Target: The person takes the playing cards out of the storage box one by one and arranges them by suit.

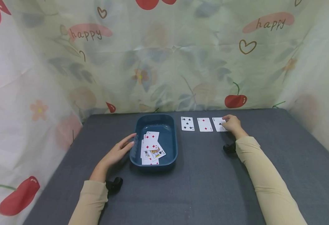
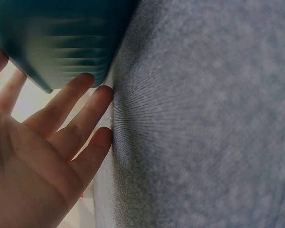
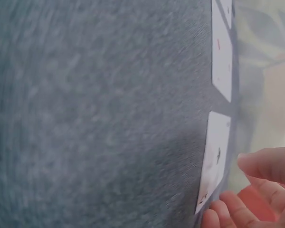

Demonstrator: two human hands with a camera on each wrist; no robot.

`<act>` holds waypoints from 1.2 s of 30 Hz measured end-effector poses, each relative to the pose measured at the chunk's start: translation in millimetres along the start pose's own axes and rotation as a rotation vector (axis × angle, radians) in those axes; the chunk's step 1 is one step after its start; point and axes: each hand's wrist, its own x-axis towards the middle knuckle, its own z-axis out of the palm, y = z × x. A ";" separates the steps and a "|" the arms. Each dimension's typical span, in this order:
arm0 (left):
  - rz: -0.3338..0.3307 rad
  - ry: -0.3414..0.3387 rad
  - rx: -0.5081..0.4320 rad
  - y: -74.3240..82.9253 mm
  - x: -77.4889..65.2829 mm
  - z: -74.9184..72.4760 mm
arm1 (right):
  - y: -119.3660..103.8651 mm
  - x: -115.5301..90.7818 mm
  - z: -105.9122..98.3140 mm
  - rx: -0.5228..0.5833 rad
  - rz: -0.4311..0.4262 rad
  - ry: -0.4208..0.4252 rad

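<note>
My left hand (image 1: 116, 154), fingers extended, rests against the left side of a dark blue plastic bin (image 1: 170, 140). In the left wrist view its fingertips touch the bin's ribbed wall (image 2: 78, 52). Face-up playing cards lie overlapping inside, with a four of diamonds (image 1: 151, 142) uppermost and a king (image 1: 158, 152) below. My right hand (image 1: 233, 125) is at the right edge of a black-suited card (image 1: 217, 124), partly covering it. In the right wrist view, this card (image 3: 213, 156) lies flat, with the thumb and loosely bent fingers apart beside it.
Left of that card, in one row, lie a two of diamonds (image 1: 205, 125) and a spade card (image 1: 187, 124). Dark grey cloth (image 1: 198, 181) covers the table. A printed curtain (image 1: 164, 62) hangs along the back edge and both sides.
</note>
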 end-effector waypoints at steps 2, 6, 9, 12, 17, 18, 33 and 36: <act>-0.007 0.003 0.000 0.5 -0.5 0.1 | -4.5 -1.5 -0.5 0.012 -0.006 -0.013; -0.018 0.006 0.001 0.9 -1.2 -0.1 | -18.9 -5.4 -0.7 0.062 -0.043 -0.055; -0.021 0.006 0.000 1.2 -1.9 -0.4 | -33.8 -9.3 0.2 0.108 -0.078 -0.094; -0.038 0.001 -0.009 9.7 -6.0 -0.8 | -48.8 -12.3 3.0 0.137 -0.135 -0.122; -0.039 0.003 -0.005 8.6 -5.2 -0.7 | -73.9 -19.5 9.4 0.146 -0.226 -0.172; -0.032 0.005 -0.003 5.4 -3.8 -0.5 | -79.1 -21.8 10.6 0.148 -0.245 -0.185; -0.015 0.003 -0.017 1.3 -1.1 0.2 | -146.7 -53.0 36.2 0.199 -0.445 -0.341; -0.009 0.005 -0.014 0.5 -0.3 0.0 | -157.9 -57.1 41.2 0.194 -0.465 -0.359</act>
